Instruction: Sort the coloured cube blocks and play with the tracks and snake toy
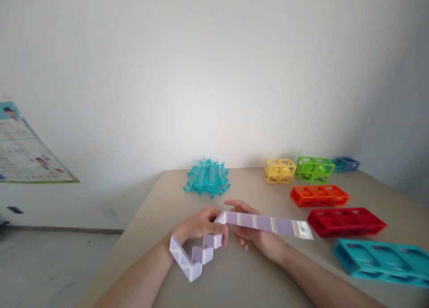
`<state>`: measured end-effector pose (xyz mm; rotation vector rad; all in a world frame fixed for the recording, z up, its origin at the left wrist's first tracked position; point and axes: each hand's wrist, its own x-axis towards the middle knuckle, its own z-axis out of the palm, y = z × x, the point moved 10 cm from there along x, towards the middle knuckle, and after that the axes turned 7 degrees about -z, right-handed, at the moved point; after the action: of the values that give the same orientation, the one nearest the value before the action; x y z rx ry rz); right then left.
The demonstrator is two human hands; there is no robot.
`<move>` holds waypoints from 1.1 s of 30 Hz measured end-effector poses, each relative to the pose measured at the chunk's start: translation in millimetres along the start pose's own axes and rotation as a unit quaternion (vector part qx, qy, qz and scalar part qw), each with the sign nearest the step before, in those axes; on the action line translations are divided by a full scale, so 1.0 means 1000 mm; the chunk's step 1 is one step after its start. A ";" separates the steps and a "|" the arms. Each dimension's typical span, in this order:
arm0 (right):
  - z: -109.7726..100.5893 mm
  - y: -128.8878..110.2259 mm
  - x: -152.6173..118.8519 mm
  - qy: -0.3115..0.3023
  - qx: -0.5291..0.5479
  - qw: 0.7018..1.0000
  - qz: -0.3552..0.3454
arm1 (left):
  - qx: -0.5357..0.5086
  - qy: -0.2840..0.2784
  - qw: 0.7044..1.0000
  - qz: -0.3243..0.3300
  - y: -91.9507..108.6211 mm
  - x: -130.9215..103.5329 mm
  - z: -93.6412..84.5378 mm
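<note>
A lavender and white snake puzzle [264, 223], made of wedge-shaped segments, is held over the table. My left hand [201, 225] is closed on its middle, near a bend. From there a zigzag part hangs down toward my left wrist, and a straight part runs off to the right, ending in a white piece. Behind that straight part is my right hand [246, 229], its fingers spread and curved toward the left hand. The puzzle hides some of its palm and thumb, so whether it touches the puzzle is unclear.
On the beige table [157, 200] a translucent teal spiky piece [207, 179] lies near the wall. Along the right stand yellow [279, 171], green [314, 169] and blue [346, 164] frame blocks, with orange [320, 196], red [346, 222] and turquoise [382, 261] ones closer.
</note>
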<state>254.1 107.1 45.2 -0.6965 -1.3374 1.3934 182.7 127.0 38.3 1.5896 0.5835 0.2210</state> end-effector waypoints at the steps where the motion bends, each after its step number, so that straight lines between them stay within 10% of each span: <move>1: 0.002 -0.005 0.000 -0.015 -0.020 1.000 -0.010 | -0.020 -0.003 1.000 0.002 -0.001 0.001 0.001; 11: -0.002 0.025 0.004 0.024 0.011 0.999 0.038 | -0.055 -0.060 0.989 -0.120 -0.025 0.000 0.025; 18: -0.015 0.011 0.005 0.109 0.138 0.984 0.031 | -0.181 -0.080 0.977 -0.082 -0.011 0.001 0.022; 23: -0.017 0.007 0.005 0.063 0.109 0.992 0.024 | -0.228 -0.074 0.969 -0.055 -0.007 0.002 0.020; 33: -0.041 -0.003 0.001 0.210 -0.068 0.975 -0.023 | -0.082 0.203 0.976 -0.007 -0.002 0.004 -0.024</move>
<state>292.1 121.5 39.1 -0.9842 -1.1063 1.0489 174.3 150.2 38.3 1.3860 0.8676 0.5777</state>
